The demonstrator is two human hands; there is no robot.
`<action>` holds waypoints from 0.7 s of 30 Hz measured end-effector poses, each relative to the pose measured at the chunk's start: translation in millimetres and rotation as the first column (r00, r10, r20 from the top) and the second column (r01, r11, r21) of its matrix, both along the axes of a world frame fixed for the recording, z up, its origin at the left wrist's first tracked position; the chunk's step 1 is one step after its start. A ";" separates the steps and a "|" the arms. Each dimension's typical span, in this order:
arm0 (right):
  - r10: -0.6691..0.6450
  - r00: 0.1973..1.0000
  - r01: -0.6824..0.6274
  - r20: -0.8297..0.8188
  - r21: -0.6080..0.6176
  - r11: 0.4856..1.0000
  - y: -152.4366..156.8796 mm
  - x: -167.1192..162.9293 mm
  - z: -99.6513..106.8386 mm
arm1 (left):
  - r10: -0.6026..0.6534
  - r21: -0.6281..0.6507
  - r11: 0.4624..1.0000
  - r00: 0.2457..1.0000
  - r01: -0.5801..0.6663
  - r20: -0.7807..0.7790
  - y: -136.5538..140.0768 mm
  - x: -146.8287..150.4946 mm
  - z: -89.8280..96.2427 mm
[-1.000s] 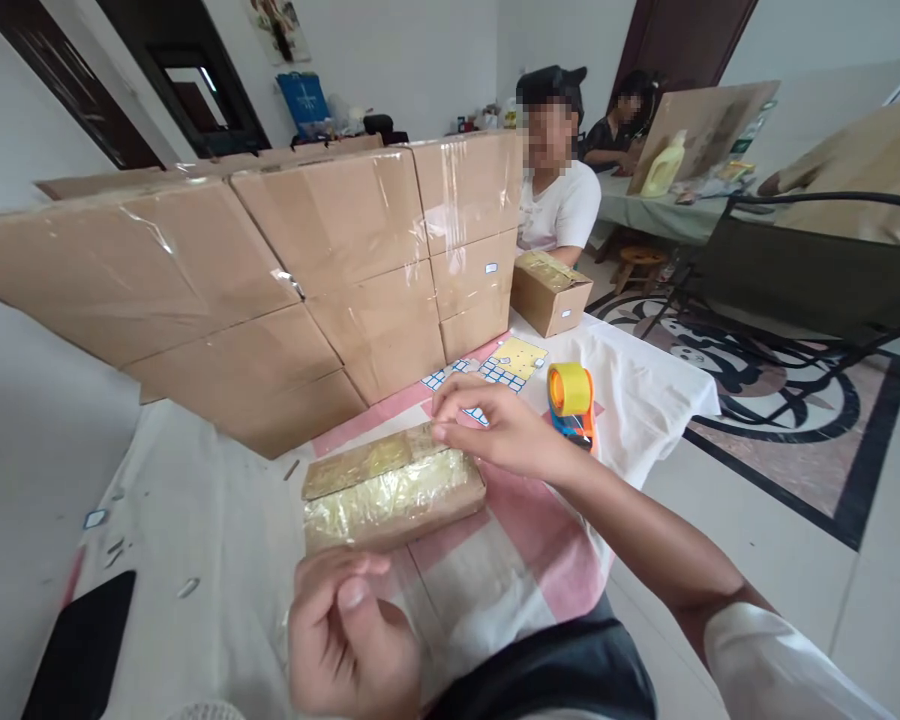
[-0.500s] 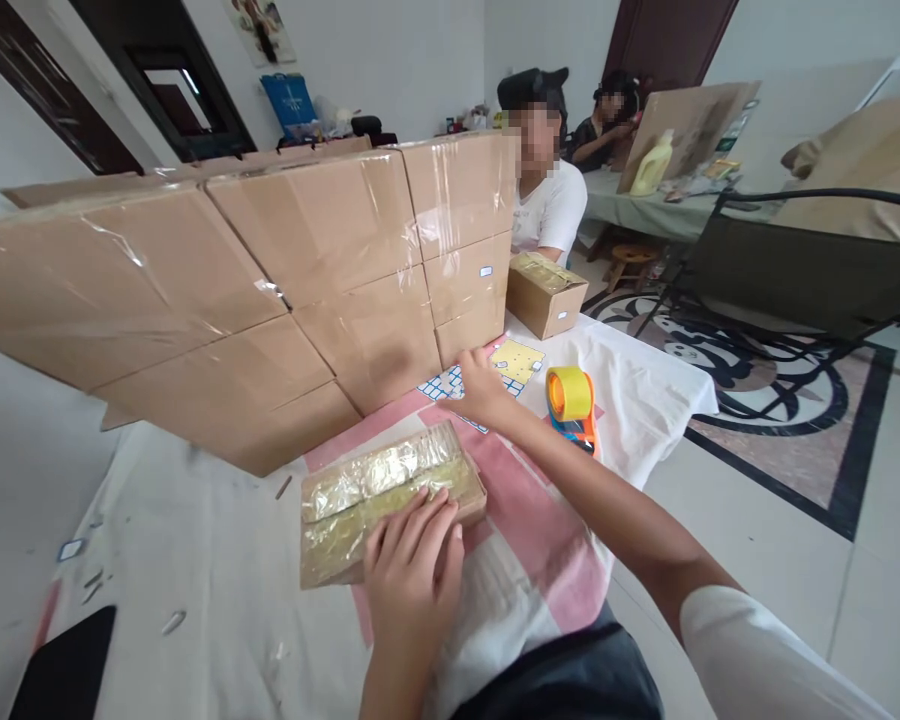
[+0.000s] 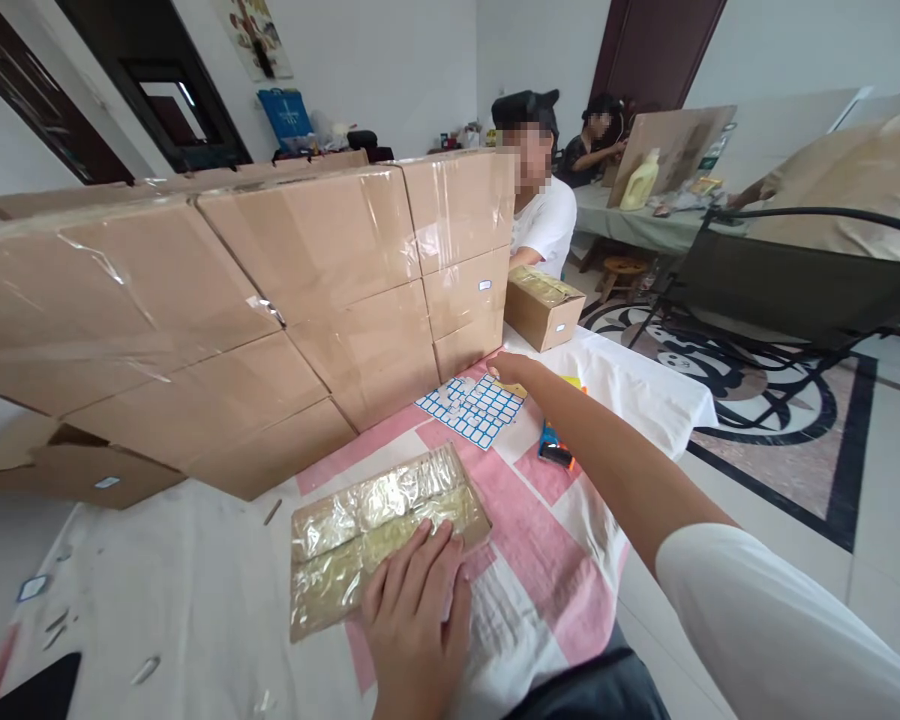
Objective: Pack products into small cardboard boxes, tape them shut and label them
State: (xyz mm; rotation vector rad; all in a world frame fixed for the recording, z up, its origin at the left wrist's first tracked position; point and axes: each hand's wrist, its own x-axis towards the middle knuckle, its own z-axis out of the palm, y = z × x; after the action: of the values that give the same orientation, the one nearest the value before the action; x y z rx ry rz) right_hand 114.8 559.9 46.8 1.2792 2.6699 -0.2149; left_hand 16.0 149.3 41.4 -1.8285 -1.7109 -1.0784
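My left hand [image 3: 418, 610] lies with its fingers stretched out over a small cardboard box [image 3: 326, 590], whose top is covered with shiny clear tape. My right arm reaches across the table, and my right hand [image 3: 507, 368] is at the far edge of a sheet of blue-bordered labels [image 3: 480, 420], beside a sliver of something yellow. Its fingers are mostly turned away, so whether they hold anything is hidden. Partly behind my right forearm is a tape dispenser [image 3: 555, 449] in blue and orange.
Stacked cardboard boxes [image 3: 360, 290] form a wall along the table's far side. A taped box [image 3: 547, 310] stands at the back right corner, near a person in a white shirt. Paper scraps [image 3: 145, 670] lie on the cloth at left. A dark folding chair [image 3: 810, 290] stands right.
My right hand has moved from over the label sheet to its far edge, uncovering most of the labels. The left hand stays on the box. The view has shifted slightly.
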 end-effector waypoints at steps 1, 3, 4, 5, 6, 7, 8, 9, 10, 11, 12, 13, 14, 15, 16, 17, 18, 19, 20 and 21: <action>-0.001 1.000 0.001 0.021 -0.010 1.000 -2.2 -2.2 -1.1 | -0.004 -0.002 1.000 1.000 0.004 -0.011 -0.8 -1.3 -1.7; -0.021 0.999 0.022 0.048 -0.024 0.999 -8.3 -5.8 0.3 | 0.000 0.011 1.000 1.000 0.000 -0.025 -1.1 -3.3 -4.3; -0.026 0.999 0.026 0.037 -0.018 0.999 -11.6 -7.1 2.9 | 0.006 0.022 1.000 0.999 -0.005 -0.035 -0.5 -4.0 -4.9; -0.026 1.000 0.026 0.012 -0.010 1.000 -15.0 -8.0 6.4 | 0.010 0.038 0.999 0.999 -0.008 -0.049 0.7 -4.5 -5.2; -0.018 0.999 0.018 -0.028 -0.003 1.000 -18.5 -8.4 10.9 | 0.013 0.055 0.998 0.998 -0.009 -0.067 2.1 -4.9 -5.0; 0.000 0.997 0.000 -0.082 0.002 1.000 -22.3 -8.3 16.1 | 0.014 0.070 0.998 0.996 -0.008 -0.087 3.5 -5.3 -4.5; 0.027 0.988 -0.027 -0.149 0.003 1.000 -26.7 -7.7 21.7 | 0.014 0.084 0.996 0.994 -0.005 -0.107 4.7 -5.5 -4.0; 0.059 0.972 -0.060 -0.226 0.002 0.998 -32.0 -6.3 27.4 | 0.015 0.094 0.996 0.992 -0.003 -0.122 5.5 -5.7 -3.5; 0.092 0.946 -0.097 -0.310 0.000 0.995 -38.8 -4.2 32.7 | 0.015 0.102 0.995 0.991 -0.001 -0.136 5.8 -5.8 -3.1; 0.119 0.911 -0.130 -0.396 -0.003 0.991 -47.2 -1.2 37.2 | 0.016 0.106 0.994 0.989 -0.001 -0.146 5.6 -6.0 -2.9; 0.137 0.868 -0.159 -0.478 -0.005 0.987 -57.4 2.9 40.4 | 0.019 0.106 0.994 0.988 -0.003 -0.153 4.9 -6.1 -2.8; 0.147 0.822 -0.182 -0.550 -0.009 0.983 -69.3 8.1 41.8 | 0.022 0.102 0.995 0.987 -0.006 -0.157 3.9 -6.3 -2.8; 0.153 0.781 -0.200 -0.605 -0.010 0.980 -82.7 14.3 41.3 | 0.024 0.094 0.996 0.987 -0.009 -0.158 2.7 -6.4 -2.7; 0.151 0.732 -0.223 -0.664 -0.023 0.975 -97.2 21.2 38.8 | 0.023 0.082 0.997 0.987 -0.010 -0.157 1.5 -6.5 -2.5; 0.131 0.666 -0.252 -0.735 -0.057 0.966 -112.2 28.5 34.3 | 0.015 0.067 0.998 0.988 -0.005 -0.153 0.5 -6.5 -2.1; 0.084 0.579 -0.288 -0.811 -0.108 0.952 -127.1 35.8 28.2 | 0.003 0.055 0.998 0.989 0.005 -0.148 -0.4 -6.3 -1.4; 0.008 0.477 -0.326 -0.879 -0.168 0.930 -141.4 42.7 20.8 | -0.010 0.042 0.999 0.990 0.017 -0.142 -1.0 -6.0 -0.7; -0.086 0.371 -0.363 -0.925 -0.229 0.903 -154.7 48.7 12.6 | -0.021 0.031 0.999 0.991 0.026 -0.135 -1.3 -5.5 0.0; -0.182 0.278 -0.392 -0.943 -0.285 0.875 -166.9 53.4 4.1 | -0.027 0.024 0.999 0.991 0.031 -0.129 -1.5 -5.0 0.5; -0.260 0.217 -0.412 -0.941 -0.329 0.849 -177.8 56.7 -4.3 | -0.024 0.018 0.999 0.993 0.026 -0.120 -1.6 -4.5 0.8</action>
State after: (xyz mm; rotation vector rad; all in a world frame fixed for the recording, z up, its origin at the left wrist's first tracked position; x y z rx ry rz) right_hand 171.6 382.1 42.5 0.8413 3.0098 -2.3542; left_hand 11.4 147.7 42.3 -1.8672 -1.6071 -0.9714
